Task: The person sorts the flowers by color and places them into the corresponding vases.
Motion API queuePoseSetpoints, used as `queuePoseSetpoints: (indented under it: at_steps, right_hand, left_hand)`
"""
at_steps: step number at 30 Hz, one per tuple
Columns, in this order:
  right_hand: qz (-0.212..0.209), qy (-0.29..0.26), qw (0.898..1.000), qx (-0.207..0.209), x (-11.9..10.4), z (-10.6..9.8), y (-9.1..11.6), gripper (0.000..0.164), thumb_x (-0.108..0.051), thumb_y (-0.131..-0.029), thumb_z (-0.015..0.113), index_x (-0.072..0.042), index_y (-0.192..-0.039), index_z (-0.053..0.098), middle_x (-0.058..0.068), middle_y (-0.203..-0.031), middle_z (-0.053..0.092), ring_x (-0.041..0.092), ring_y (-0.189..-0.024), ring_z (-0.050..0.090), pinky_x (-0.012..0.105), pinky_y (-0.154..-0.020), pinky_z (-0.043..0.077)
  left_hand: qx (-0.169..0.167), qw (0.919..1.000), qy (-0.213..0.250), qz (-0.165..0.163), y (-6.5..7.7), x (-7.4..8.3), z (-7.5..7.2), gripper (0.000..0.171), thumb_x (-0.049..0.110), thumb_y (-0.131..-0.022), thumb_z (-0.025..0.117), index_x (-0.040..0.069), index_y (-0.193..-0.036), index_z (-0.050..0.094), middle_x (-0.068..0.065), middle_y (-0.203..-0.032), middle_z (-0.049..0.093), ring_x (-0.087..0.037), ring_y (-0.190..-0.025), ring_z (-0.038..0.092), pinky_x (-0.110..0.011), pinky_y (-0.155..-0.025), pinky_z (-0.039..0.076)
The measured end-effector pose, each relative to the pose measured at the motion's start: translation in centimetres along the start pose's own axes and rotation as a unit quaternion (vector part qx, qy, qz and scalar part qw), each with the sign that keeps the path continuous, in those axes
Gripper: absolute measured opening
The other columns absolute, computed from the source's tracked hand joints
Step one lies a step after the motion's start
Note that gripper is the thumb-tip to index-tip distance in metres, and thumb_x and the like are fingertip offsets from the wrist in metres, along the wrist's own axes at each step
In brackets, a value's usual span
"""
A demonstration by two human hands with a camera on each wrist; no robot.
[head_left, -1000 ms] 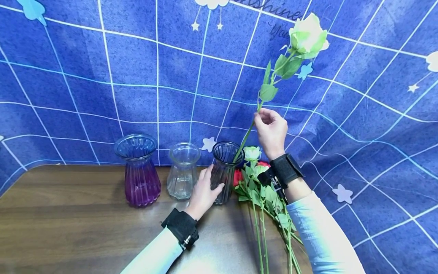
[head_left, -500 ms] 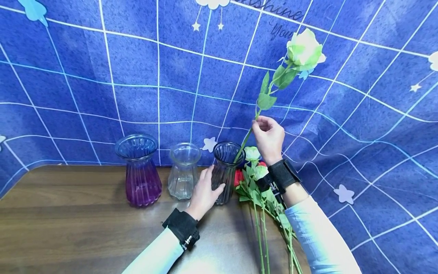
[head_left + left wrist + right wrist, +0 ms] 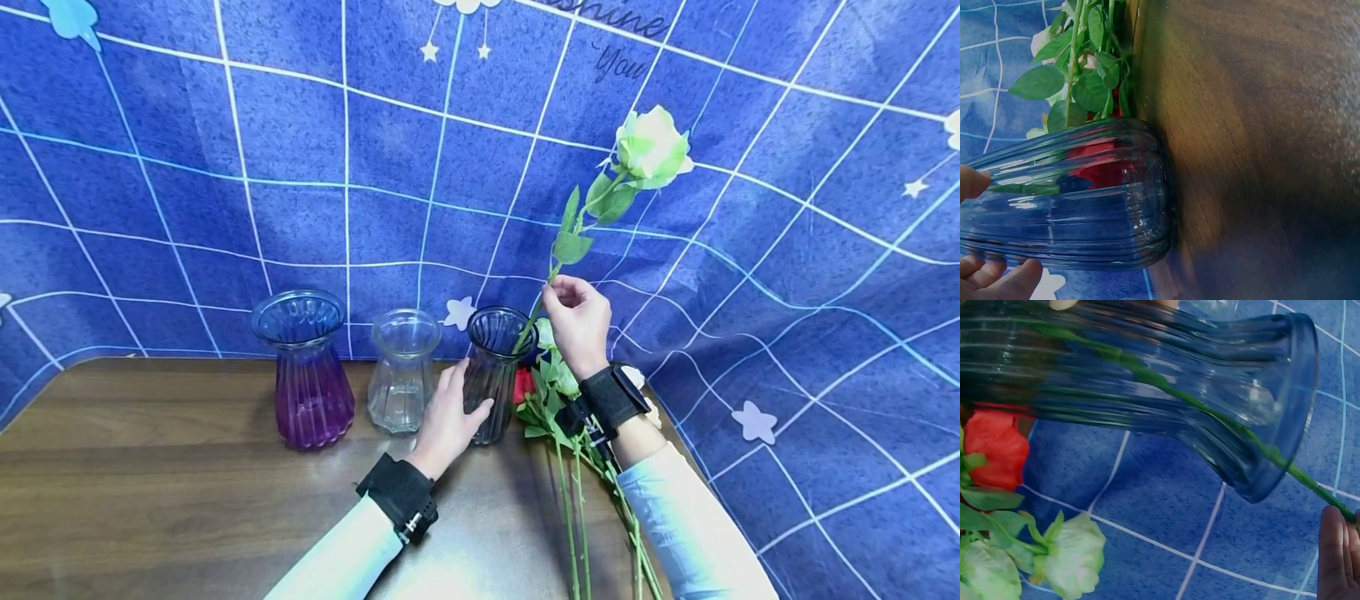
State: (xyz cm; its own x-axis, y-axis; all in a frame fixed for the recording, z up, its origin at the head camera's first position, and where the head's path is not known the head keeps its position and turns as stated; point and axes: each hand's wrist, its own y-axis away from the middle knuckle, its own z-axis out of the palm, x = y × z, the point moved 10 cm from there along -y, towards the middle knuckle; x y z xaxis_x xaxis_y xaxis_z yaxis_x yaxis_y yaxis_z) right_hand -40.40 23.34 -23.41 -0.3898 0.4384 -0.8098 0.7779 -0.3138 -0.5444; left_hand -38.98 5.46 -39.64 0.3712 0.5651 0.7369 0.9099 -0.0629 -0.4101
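My right hand (image 3: 582,323) pinches the green stem of a white rose (image 3: 652,148) between thumb and fingertips. The rose leans up and to the right, its lower stem inside a dark grey ribbed glass vase (image 3: 501,379). Through the glass in the right wrist view, the stem (image 3: 1175,392) slants from the rim down towards the base. My left hand (image 3: 447,421) holds the vase around its body, thumb on one side and fingers on the other. In the left wrist view the vase (image 3: 1097,206) stands on the table, and the stem's lower end shows well above its base.
Left of the grey vase stand a clear glass vase (image 3: 402,387) and a purple-blue one (image 3: 311,400). Several white and red roses (image 3: 523,385) lie to its right, their stems (image 3: 570,517) running toward the near edge of the wooden table (image 3: 165,483). A blue patterned cloth (image 3: 187,133) hangs behind.
My right hand has moved down and slightly left, lowering the white rose so its stem goes deeper into the grey vase. The left hand has stayed in place on the vase.
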Motion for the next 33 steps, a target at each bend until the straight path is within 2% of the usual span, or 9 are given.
queuePoseSetpoints:
  at_steps: [5, 12, 20, 27, 33]
  right_hand:
    - [0.007, -0.004, 1.000, -0.019, 0.6, 0.6, 0.6, 0.016, -0.007, -0.082, 0.064, 0.003, -0.094, 0.068, 0.020, -0.080, 0.068, -0.006, -0.055, 0.057, 0.009, -0.052, 0.045]
    - [-0.008, 0.045, 0.998, -0.044, 0.8, 1.5, 1.2, 0.015, -0.009, -0.082, 0.064, 0.001, -0.092, 0.069, 0.018, -0.080, 0.070, -0.007, -0.055, 0.054, 0.009, -0.053, 0.042]
    - [-0.003, 0.075, 0.994, -0.077, 1.4, 2.3, 1.8, 0.011, -0.010, -0.083, 0.064, 0.000, -0.089, 0.068, 0.016, -0.078, 0.071, -0.005, -0.056, 0.054, 0.011, -0.054, 0.042]
    - [-0.006, 0.109, 0.990, -0.093, 1.3, 2.6, 1.9, 0.013, -0.013, -0.082, 0.064, -0.003, -0.088, 0.070, 0.013, -0.078, 0.071, 0.003, -0.061, 0.056, 0.014, -0.057, 0.044]
    - [-0.010, 0.100, 0.991, -0.090, 1.1, 2.6, 1.9, 0.015, -0.011, -0.081, 0.065, -0.002, -0.091, 0.069, 0.014, -0.081, 0.071, 0.011, -0.065, 0.061, 0.014, -0.058, 0.045]
  left_hand:
    - [0.007, 1.0000, -0.003, 0.005, 0.0, 0.1, -0.1, 0.068, 0.027, -0.083, 0.071, 0.004, -0.139, 0.040, -0.016, -0.133, 0.047, -0.033, -0.115, 0.055, -0.046, -0.093, 0.049]
    - [0.011, 0.9999, -0.005, 0.008, 0.0, 0.2, -0.1, 0.067, 0.027, -0.082, 0.070, 0.004, -0.138, 0.040, -0.016, -0.133, 0.047, -0.034, -0.115, 0.055, -0.047, -0.092, 0.050]
    - [0.007, 0.9999, -0.007, 0.007, 0.2, 0.1, 0.0, 0.067, 0.027, -0.083, 0.070, 0.003, -0.138, 0.040, -0.017, -0.133, 0.047, -0.033, -0.116, 0.054, -0.047, -0.093, 0.049]
    - [0.000, 1.0000, -0.009, 0.003, 0.3, 0.0, 0.2, 0.068, 0.027, -0.084, 0.069, 0.004, -0.139, 0.039, -0.016, -0.135, 0.046, -0.033, -0.117, 0.053, -0.047, -0.092, 0.049]
    - [0.000, 1.0000, -0.007, 0.001, 0.1, 0.0, 0.1, 0.068, 0.027, -0.084, 0.069, 0.004, -0.139, 0.039, -0.016, -0.135, 0.046, -0.033, -0.116, 0.054, -0.047, -0.092, 0.050]
